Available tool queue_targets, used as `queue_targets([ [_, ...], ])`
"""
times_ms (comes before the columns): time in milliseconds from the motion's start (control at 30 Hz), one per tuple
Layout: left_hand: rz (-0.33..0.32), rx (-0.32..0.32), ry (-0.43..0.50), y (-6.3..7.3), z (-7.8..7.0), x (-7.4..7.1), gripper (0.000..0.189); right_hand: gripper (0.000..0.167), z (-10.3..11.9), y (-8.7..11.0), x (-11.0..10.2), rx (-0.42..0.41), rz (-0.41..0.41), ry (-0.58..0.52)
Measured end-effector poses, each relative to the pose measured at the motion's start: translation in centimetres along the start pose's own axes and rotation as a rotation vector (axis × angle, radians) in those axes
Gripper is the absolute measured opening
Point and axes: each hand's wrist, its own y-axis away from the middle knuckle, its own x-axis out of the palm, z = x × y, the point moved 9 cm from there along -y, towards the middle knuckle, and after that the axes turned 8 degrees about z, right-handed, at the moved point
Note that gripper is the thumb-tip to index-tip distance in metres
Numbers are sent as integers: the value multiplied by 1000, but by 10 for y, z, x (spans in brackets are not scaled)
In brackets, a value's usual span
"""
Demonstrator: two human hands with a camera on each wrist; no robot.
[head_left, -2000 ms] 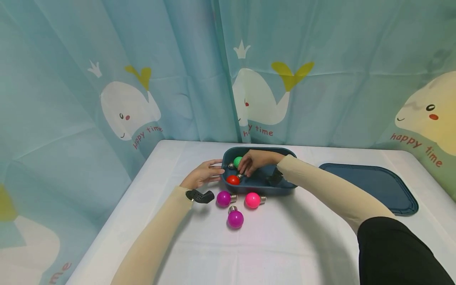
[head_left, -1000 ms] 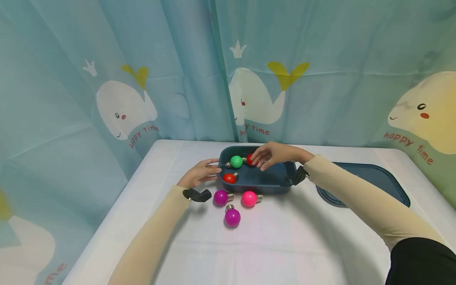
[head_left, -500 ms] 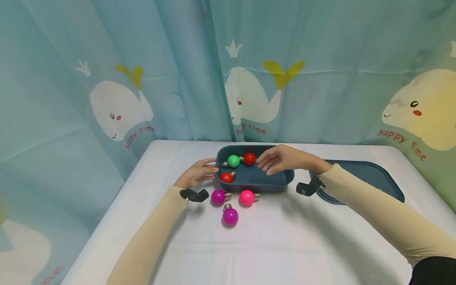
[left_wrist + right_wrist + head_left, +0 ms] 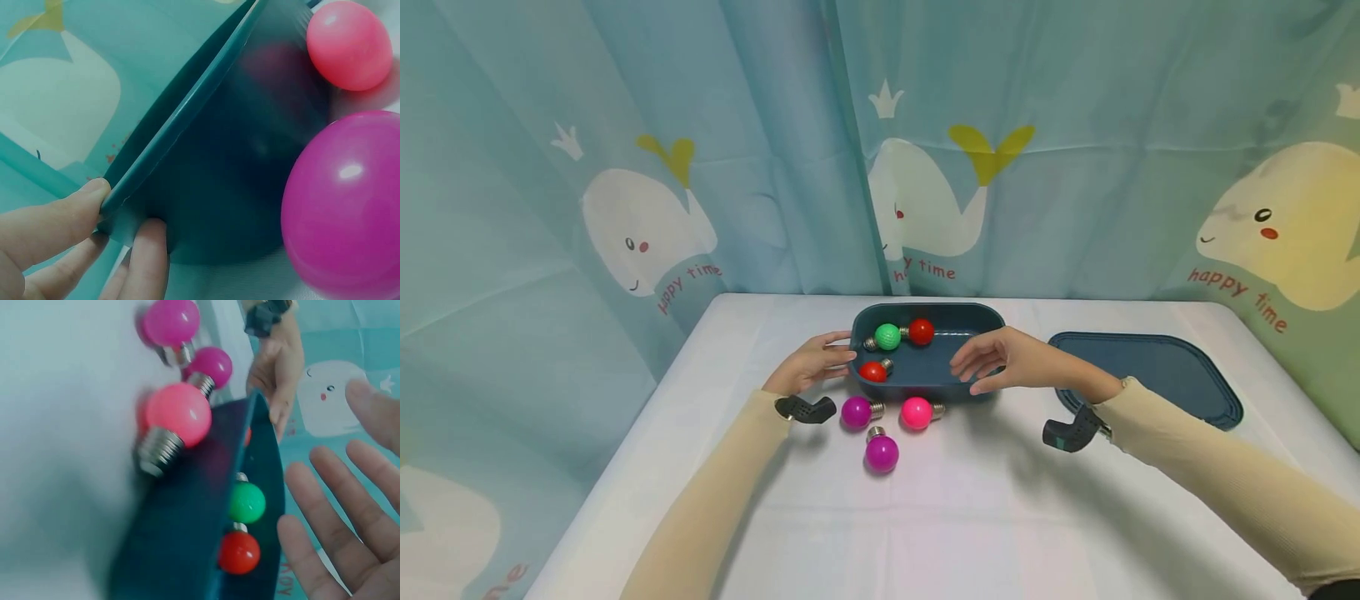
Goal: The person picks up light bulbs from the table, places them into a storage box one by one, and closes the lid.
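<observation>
The left hand (image 4: 807, 367) is resting straight-fingered against the container (image 4: 946, 367) while the right hand (image 4: 1011, 360) is hovering loosely spread and empty, apparently lining up a pick-up, the pink bulb (image 4: 916, 413) outside the container's near wall likely calling for a pinch.

Dark blue oblong bin (image 4: 942, 390) standing upright on the counter (image 4: 925, 533)

Inside its left half, a green bulb (image 4: 887, 337) lies just beside a red bulb (image 4: 921, 332), with a second red bulb (image 4: 872, 372) nearer the front wall. Outside, before the bin, lie a purple bulb (image 4: 855, 412) and a pink bulb (image 4: 916, 413), metal bases rightward; another purple bulb (image 4: 882, 454) points its base at the bin.
</observation>
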Motion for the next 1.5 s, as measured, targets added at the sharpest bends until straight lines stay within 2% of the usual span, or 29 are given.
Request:
queue_targets([
  [200,9,10,2,1,0,1,60,39,-6,7,14,-9,-105,4],
  [400,15,12,2,1,-1,2,60,34,-15,13,24,-29,-208,56],
  [567,8,10,3,1,-1,1,59,33,-21,16,33,-44,-255,97],
  [700,3,10,-1,0,0,0,60,35,-27,15,38,-25,-287,111],
  [967,10,14,1,-2,0,0,60,41,-37,11,50,25,-326,124],
  [1500,15,24,5,-1,0,1,59,49,-44,-1,59,9,-353,160],
])
